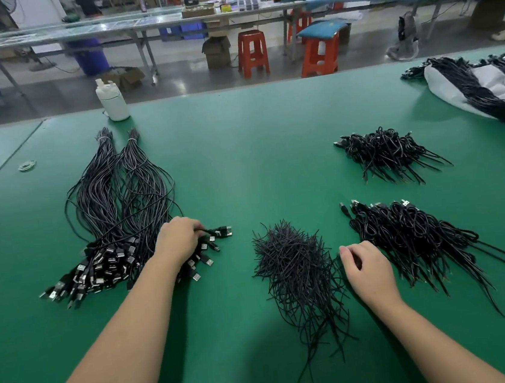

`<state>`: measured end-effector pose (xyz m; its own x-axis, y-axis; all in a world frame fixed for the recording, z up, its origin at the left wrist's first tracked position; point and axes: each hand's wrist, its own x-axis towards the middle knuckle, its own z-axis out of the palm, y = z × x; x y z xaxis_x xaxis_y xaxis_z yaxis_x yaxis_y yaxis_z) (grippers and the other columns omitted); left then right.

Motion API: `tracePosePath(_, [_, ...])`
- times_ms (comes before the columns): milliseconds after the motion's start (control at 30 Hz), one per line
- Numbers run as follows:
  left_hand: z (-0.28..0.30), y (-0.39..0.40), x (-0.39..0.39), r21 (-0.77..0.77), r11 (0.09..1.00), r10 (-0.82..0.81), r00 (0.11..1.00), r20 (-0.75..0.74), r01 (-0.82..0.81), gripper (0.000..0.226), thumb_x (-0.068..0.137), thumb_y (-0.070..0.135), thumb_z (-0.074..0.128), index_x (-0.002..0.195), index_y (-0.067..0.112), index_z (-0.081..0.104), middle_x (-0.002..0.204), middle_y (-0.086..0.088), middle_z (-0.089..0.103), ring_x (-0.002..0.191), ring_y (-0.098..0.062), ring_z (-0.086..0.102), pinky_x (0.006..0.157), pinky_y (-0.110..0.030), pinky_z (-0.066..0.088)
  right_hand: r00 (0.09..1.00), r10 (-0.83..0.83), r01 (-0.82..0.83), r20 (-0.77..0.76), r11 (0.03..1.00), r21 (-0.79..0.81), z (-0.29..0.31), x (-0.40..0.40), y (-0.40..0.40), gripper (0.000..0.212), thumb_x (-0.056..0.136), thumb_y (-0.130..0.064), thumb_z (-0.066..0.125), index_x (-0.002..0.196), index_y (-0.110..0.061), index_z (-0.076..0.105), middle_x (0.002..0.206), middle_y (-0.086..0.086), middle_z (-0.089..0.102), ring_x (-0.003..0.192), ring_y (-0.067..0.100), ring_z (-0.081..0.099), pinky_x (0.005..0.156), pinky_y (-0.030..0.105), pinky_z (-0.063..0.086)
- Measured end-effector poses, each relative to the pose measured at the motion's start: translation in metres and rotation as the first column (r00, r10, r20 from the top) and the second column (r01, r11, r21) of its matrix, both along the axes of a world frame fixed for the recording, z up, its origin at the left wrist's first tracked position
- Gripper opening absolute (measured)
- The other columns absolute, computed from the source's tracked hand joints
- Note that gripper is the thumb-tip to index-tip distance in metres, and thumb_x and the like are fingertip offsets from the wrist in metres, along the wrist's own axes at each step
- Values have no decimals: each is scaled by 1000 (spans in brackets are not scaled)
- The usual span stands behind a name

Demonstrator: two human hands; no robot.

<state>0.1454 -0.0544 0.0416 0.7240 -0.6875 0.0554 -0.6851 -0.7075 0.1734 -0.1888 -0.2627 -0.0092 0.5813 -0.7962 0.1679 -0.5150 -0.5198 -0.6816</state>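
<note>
From my station, nearest to me, the right hand rests on the green table, between the heap of loose ties and the near pile of coiled cables. Its fingers are curled under with the tips at the edge of the ties; I cannot tell whether they hold one.

Slightly further out, the left hand lies on the plug ends of the long cable bundles. Its fingers are closed round one cable, whose plug sticks out to the right of the knuckles. The rest of the plugs fan out beneath and to the left of the wrist.

The bundles run away from me, each tied at its far tip.

Beyond, on the right, lies a second pile of coiled cables, well apart from the first. A bag with more cables sits at the far right edge.

On the far left lie rubber bands, and a white bottle stands upright at the table's far edge.
</note>
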Motion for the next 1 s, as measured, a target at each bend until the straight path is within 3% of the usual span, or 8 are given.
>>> tracePosePath(300, [16,49,-38,-175,957,-222,973,70,231,13,93,15,66,98,9,77,90,-7,76,87,-30,69,79,-39,54,1000,-1,1,-1,1000,-10,2,0,2,33,98,-41,49,69,-27,55,76,-7,54,69,11,54,59,27,38])
tracePosePath(433, [11,58,-85,-382,923,-141,962,-235,42,11,94,25,67,100,22,76,88,17,73,81,5,64,75,-14,47,1000,-11,10,15,1000,11,4,0,3,32,99,-39,51,70,-29,56,76,-8,55,70,10,54,59,26,36])
tracePosePath(500, [7,58,-112,-479,868,-134,867,-480,-131,11,94,23,66,95,23,77,86,17,74,84,9,64,76,-9,43,1000,-10,9,27,1000,30,5,-2,3,30,100,-40,49,72,-30,57,77,-8,56,71,10,55,59,26,37])
tracePosePath(600, [5,59,-148,-533,792,-263,622,-738,-297,16,96,13,63,88,16,77,94,-1,77,91,-16,73,90,-32,55,998,-18,14,54,997,74,10,-4,6,37,100,-45,46,72,-25,60,78,-5,57,72,14,56,61,30,40])
tracePosePath(667, [10,61,-164,-517,791,-356,442,-824,-327,16,96,10,63,89,11,76,99,-13,75,92,-29,74,90,-42,58,998,-27,20,56,992,122,16,-5,6,44,101,-47,43,76,-18,65,81,-3,59,76,16,58,66,32,44])
tracePosePath(733, [17,61,-177,-497,828,-409,329,-852,-260,13,96,15,64,92,12,76,101,-15,74,97,-29,73,86,-36,59,997,-54,41,56,976,213,27,-4,5,44,104,-43,40,83,-17,68,88,-4,62,83,16,59,72,33,44])
tracePosePath(867, [35,51,-193,-571,787,-505,286,-814,-234,17,94,14,67,98,-1,72,107,-10,74,105,-20,70,87,-31,58,983,-154,135,98,975,179,61,4,24,25,105,-23,42,91,-14,61,100,1,60,98,22,59,75,29,41])
tracePosePath(1000, [59,33,-199,-647,681,-553,338,-762,-344,18,91,5,66,98,-11,70,103,-9,74,94,-17,71,84,-27,57,942,233,-308,240,884,351,99,19,77,22,106,-33,41,117,-30,60,116,-19,67,111,-5,58,92,16,43])
